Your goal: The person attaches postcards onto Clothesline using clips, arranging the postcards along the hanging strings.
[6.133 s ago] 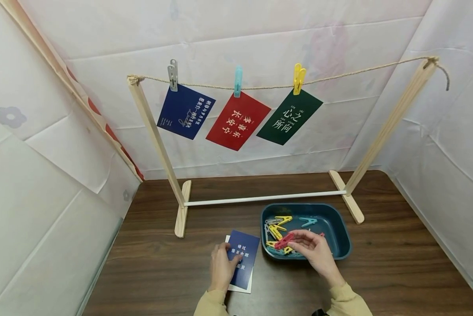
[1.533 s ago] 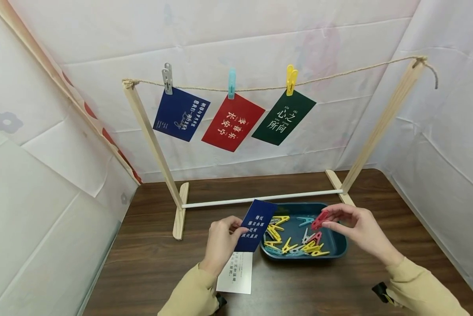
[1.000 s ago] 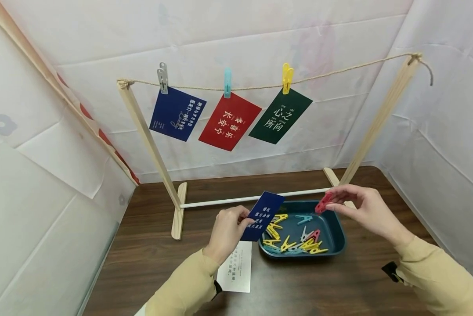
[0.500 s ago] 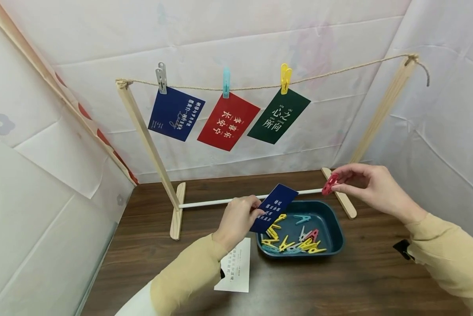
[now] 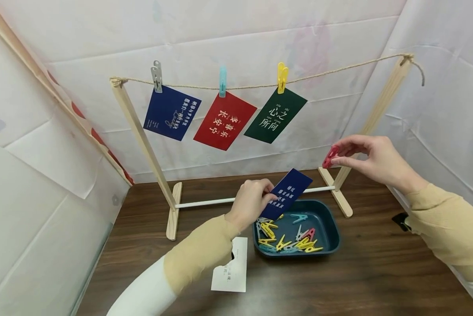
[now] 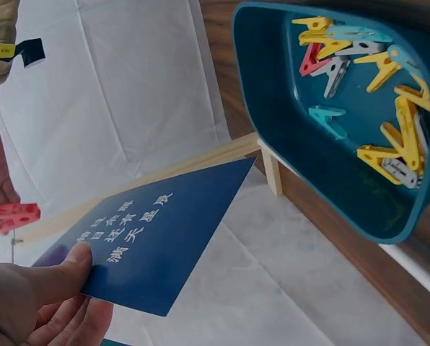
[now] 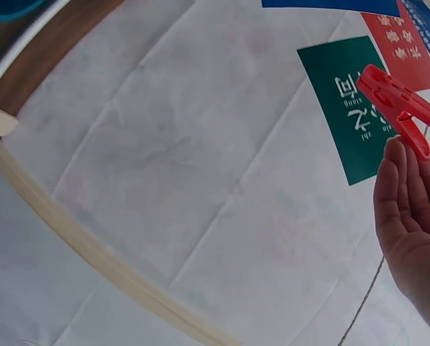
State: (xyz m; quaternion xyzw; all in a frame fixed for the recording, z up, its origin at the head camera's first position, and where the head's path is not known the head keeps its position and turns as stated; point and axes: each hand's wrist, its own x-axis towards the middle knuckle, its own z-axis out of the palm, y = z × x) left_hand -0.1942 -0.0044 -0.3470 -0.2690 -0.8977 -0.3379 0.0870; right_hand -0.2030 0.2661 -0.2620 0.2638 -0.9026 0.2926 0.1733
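Note:
My left hand (image 5: pixel 251 202) pinches a blue card (image 5: pixel 287 194) with white writing by its left edge, raised over the back of the tray. In the left wrist view the thumb lies on the card's (image 6: pixel 154 234) face and the fingers are behind it. My right hand (image 5: pixel 372 159) pinches a red clothespin (image 5: pixel 331 156) between thumb and fingers, in front of the rack's right post. In the right wrist view the red clothespin (image 7: pixel 395 103) overlaps the hanging green card. Above, a twine line (image 5: pixel 323 75) carries a blue card (image 5: pixel 172 113), a red card (image 5: pixel 225 120) and a green card (image 5: pixel 276 116).
Grey, light blue and yellow clothespins (image 5: pixel 282 78) hold the hung cards. A dark teal tray (image 5: pixel 331 228) with several clothespins stands on the wooden table (image 5: pixel 299 285). A white card (image 5: pixel 236 281) lies left of it. Wooden posts (image 5: pixel 144 145) and a white bar (image 5: pixel 204 202) form the rack.
The blue card has been picked up off the white card and raised rightward over the tray. My right hand has carried the red clothespin up from the tray toward the right post.

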